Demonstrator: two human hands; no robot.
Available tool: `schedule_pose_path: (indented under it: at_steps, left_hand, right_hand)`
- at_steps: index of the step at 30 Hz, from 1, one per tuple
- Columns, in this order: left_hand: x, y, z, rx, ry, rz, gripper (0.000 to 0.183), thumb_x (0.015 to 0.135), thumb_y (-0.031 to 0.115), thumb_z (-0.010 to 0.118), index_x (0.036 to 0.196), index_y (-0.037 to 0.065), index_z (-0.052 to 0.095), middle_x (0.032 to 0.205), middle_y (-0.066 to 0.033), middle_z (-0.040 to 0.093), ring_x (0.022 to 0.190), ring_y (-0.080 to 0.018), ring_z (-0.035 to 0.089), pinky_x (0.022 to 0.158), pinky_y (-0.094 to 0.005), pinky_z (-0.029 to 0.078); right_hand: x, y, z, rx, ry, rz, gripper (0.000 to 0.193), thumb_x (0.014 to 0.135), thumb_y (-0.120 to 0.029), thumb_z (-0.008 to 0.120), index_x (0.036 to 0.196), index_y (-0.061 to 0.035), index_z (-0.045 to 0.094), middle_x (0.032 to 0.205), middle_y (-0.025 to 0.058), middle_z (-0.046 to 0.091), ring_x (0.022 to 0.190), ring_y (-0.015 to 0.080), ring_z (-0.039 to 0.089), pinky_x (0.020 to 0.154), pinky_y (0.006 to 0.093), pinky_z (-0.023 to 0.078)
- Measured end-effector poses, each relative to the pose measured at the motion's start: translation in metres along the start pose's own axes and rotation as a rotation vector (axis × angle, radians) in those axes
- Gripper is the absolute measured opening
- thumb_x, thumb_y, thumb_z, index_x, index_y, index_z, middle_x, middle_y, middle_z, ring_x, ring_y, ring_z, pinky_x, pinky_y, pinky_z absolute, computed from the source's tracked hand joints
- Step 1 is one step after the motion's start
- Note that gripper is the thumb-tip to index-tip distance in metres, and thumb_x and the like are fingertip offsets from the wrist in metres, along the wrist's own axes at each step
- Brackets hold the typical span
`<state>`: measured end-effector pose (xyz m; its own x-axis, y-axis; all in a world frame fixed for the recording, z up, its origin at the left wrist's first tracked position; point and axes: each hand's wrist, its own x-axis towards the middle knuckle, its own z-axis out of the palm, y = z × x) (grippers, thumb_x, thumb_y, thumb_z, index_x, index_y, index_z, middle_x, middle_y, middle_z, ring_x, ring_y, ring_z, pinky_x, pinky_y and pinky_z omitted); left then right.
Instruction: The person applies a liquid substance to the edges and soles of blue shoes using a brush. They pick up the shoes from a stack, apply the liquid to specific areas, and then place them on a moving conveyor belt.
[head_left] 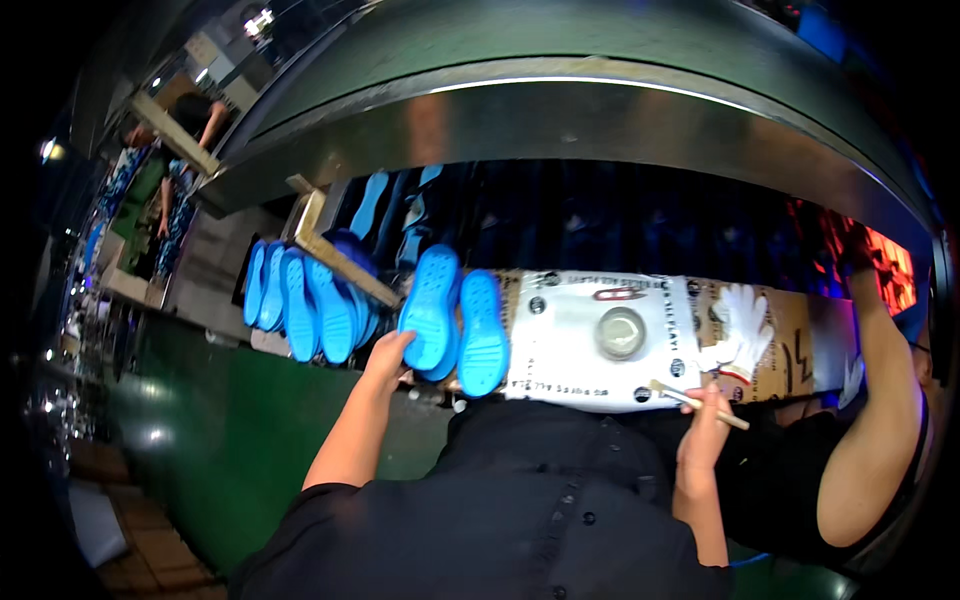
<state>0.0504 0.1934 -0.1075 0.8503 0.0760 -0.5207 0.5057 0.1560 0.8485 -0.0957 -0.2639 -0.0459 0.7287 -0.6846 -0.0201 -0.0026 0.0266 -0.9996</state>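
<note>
My left hand (388,356) is closed on the heel end of a bright blue shoe sole (432,300), thumb on its upper face. A second blue sole (483,330) lies just right of it at the edge of the bench. In my right hand (705,432) is a thin wooden-handled brush (715,410), its bristles over the front edge of a white printed sheet (570,370). A round, clear-looking dish (620,333) stands on that sheet, with a small red-handled tool (618,294) behind it. What the dish holds is unclear.
Several more blue soles (335,310) stand in a row to the left, beside a wooden bar (345,262). A white glove (742,330) lies on cardboard at the right. A metal ledge (560,120) spans overhead. A co-worker's arm (880,350) reaches in close on my right.
</note>
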Motion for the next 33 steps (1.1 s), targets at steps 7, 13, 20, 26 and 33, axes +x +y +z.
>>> schedule_pose_path:
  at_steps: [7,13,20,26,33]
  left_hand:
    - [-0.069,0.024,0.051,-0.408,-0.176,0.04,0.035,0.089,0.023,0.057,0.118,0.005,0.048,0.112,-0.0079,0.058,0.104,-0.0212,0.058,0.085,-0.0351,0.049]
    - [-0.101,0.025,0.102,-0.124,-0.423,-0.099,0.027,0.085,0.014,0.061,0.109,0.005,0.053,0.089,-0.0071,0.063,0.066,-0.014,0.06,0.055,-0.0245,0.05]
    - [-0.102,0.014,0.114,-0.077,-0.419,-0.051,0.034,0.086,0.012,0.059,0.116,0.004,0.043,0.085,-0.0085,0.061,0.06,-0.0144,0.059,0.052,-0.0244,0.049]
    - [-0.107,0.022,0.129,-0.063,-0.388,0.013,0.037,0.085,0.007,0.057,0.118,0.003,0.04,0.089,-0.0109,0.061,0.061,-0.0155,0.06,0.054,-0.0252,0.05]
    - [-0.107,0.018,0.164,0.101,-0.341,0.297,0.039,0.088,0.009,0.057,0.12,0.0,0.037,0.093,-0.0126,0.06,0.069,-0.0152,0.061,0.058,-0.025,0.051]
  right_hand:
    - [0.02,-0.01,0.032,-0.133,-0.123,-0.002,0.03,0.094,-0.023,0.048,0.085,0.0009,0.063,0.079,0.0073,0.063,0.069,0.0121,0.054,0.066,0.0253,0.043]
    - [0.053,0.005,0.07,-0.338,-0.312,-0.316,0.019,0.085,-0.017,0.059,0.073,-0.0032,0.066,0.066,0.0095,0.06,0.065,0.0232,0.056,0.064,0.0342,0.043]
    - [0.061,0.03,0.086,-0.551,-0.317,-0.515,0.019,0.081,-0.02,0.062,0.067,-0.0071,0.065,0.066,0.006,0.061,0.067,0.0279,0.057,0.069,0.0384,0.041]
    - [0.051,0.0,0.082,-0.439,-0.259,-0.453,0.02,0.083,-0.017,0.06,0.069,-0.0047,0.066,0.064,0.0095,0.061,0.065,0.0283,0.057,0.064,0.0379,0.042]
    - [0.052,0.016,0.064,-0.217,-0.225,-0.212,0.022,0.089,-0.017,0.057,0.077,-0.0012,0.066,0.069,0.007,0.061,0.064,0.0157,0.055,0.062,0.0301,0.044]
